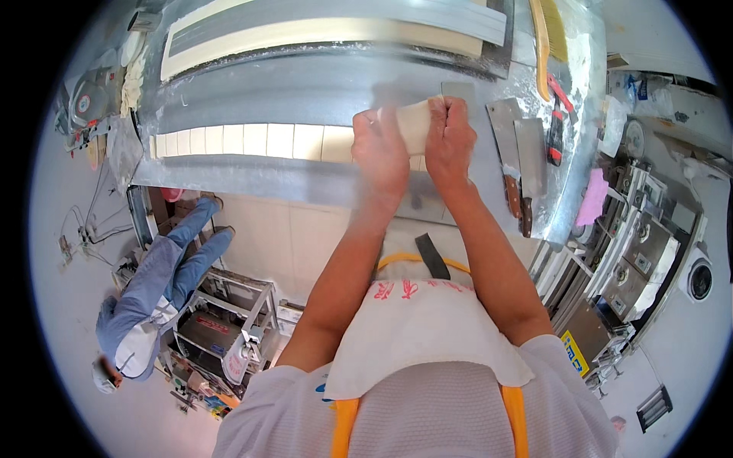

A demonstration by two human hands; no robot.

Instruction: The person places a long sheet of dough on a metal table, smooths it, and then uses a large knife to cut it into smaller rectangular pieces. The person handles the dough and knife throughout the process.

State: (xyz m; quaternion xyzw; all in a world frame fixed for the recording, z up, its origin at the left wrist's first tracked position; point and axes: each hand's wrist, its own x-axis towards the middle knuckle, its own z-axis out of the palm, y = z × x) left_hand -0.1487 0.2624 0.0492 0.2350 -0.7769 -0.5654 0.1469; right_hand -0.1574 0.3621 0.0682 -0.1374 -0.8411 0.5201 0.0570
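Above the metal worktable (267,91), a pale piece of dough (414,127) is gripped between my two hands. My left hand (379,153) closes on its left end, slightly blurred. On the right end, the fingers of my right hand (450,141) are wrapped round it. A long row of cut dough pieces (256,141) lies side by side to the left of my hands, and its right end passes under them. Just beyond my right hand shows a flat grey metal blade (459,90), the rest of it hidden.
Two cleavers (516,156) with wooden handles lie at the right, beside a black-and-red tool (556,133) and a brush (546,46). Along the far side lies a long strip of dough (305,32) by a grey metal bar. Another person (156,282) is at the lower left, near a metal-framed machine (221,328).
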